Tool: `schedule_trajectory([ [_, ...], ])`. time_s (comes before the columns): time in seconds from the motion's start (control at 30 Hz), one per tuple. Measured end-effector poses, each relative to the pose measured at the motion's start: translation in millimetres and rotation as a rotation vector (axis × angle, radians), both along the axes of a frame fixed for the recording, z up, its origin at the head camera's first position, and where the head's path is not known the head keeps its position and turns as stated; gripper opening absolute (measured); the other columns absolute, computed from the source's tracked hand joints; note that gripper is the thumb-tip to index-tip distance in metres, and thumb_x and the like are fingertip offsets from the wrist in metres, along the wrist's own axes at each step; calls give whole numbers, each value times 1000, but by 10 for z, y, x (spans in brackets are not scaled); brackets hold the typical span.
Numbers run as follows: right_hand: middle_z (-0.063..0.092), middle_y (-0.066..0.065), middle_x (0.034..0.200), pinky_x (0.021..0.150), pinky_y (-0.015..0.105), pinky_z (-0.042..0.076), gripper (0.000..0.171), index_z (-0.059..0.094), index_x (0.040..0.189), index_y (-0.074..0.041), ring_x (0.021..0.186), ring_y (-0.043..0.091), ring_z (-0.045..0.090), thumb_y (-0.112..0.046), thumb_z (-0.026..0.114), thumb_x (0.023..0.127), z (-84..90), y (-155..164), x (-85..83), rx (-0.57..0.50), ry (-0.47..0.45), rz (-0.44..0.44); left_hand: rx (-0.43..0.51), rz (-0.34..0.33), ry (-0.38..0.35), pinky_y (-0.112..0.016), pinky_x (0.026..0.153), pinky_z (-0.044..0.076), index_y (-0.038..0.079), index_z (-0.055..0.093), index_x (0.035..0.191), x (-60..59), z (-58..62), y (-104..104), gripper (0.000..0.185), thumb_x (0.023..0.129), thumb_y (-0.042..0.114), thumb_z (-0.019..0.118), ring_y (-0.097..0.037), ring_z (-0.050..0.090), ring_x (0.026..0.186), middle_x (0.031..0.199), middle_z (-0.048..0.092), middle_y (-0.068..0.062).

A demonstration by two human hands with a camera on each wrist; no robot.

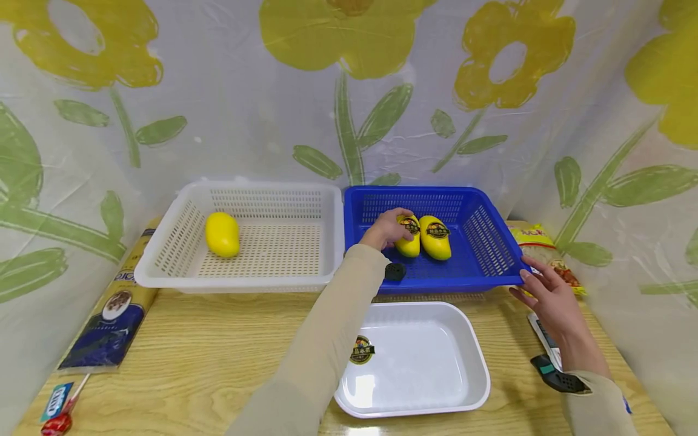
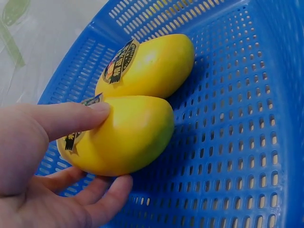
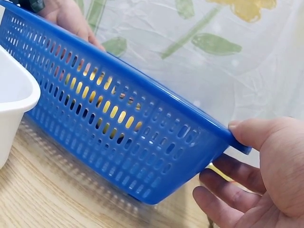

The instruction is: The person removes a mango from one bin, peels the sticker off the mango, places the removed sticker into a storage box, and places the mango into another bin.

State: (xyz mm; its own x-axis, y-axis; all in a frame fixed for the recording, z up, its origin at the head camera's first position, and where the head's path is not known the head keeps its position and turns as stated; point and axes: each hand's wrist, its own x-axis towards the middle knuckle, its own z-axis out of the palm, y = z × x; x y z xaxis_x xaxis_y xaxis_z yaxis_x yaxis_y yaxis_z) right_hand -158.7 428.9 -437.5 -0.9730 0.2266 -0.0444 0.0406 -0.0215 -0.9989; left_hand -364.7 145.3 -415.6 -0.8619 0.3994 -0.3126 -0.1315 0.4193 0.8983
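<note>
Left hand [image 2: 42, 166] gripping mango [image 2: 121, 135], right hand [image 3: 266, 171] pinching blue basket [image 3: 118, 123] corner

Staged tabletop [image 1: 191, 363], floral plastic backdrop [image 1: 245, 109]

A light wooden table [image 1: 207, 363] carries 2 baskets, white [image 1: 180, 242] and blue [image 1: 491, 254], a white tray [image 1: 436, 363], and packets along both edges.
</note>
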Motion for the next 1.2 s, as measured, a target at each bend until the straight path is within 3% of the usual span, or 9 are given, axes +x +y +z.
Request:
schedule_trajectory([
  [0.17, 57, -2, 114, 78, 25, 56, 51, 43, 144, -15, 93, 7, 66, -24, 61, 97, -4, -6, 8, -7, 1, 3, 18, -11, 20, -49, 91, 50, 22, 57, 136, 9, 3, 6, 58, 85, -1, 72, -30, 54, 112, 149, 38, -12],
  [0.37, 56, -1, 116, 79, 26, 56, 56, 41, 146, -15, 94, 7, 66, -27, 61, 96, -12, -17, 7, 8, -3, 4, -60, -27, 19, -49, 90, 51, 21, 55, 139, 34, -3, -18, 59, 86, -1, 71, -27, 53, 99, 145, 43, -14],
  [0.77, 55, -2, 117, 78, 25, 56, 56, 40, 146, -15, 95, 7, 66, -28, 61, 96, -9, -45, -10, 24, -4, 23, -52, -8, -20, -52, 91, 50, 21, 49, 143, 70, -6, -77, 64, 87, -1, 70, -32, 54, 114, 143, 46, -12],
  [0.93, 55, -1, 118, 78, 26, 56, 57, 39, 147, -14, 95, 8, 66, -28, 61, 96, -1, -48, -16, 27, -7, 23, 34, -14, -16, -53, 91, 50, 19, 49, 142, 86, 77, -87, 62, 87, -2, 70, -34, 55, 114, 142, 46, -15],
  [1.2, 54, -3, 118, 77, 25, 57, 62, 37, 149, -15, 95, 7, 64, -32, 62, 95, 28, 8, -1, 47, -30, 2, 180, -127, -16, -52, 95, 48, 21, 49, 141, 55, 274, -58, 62, 87, 1, 70, -31, 55, 113, 146, 41, -11],
])
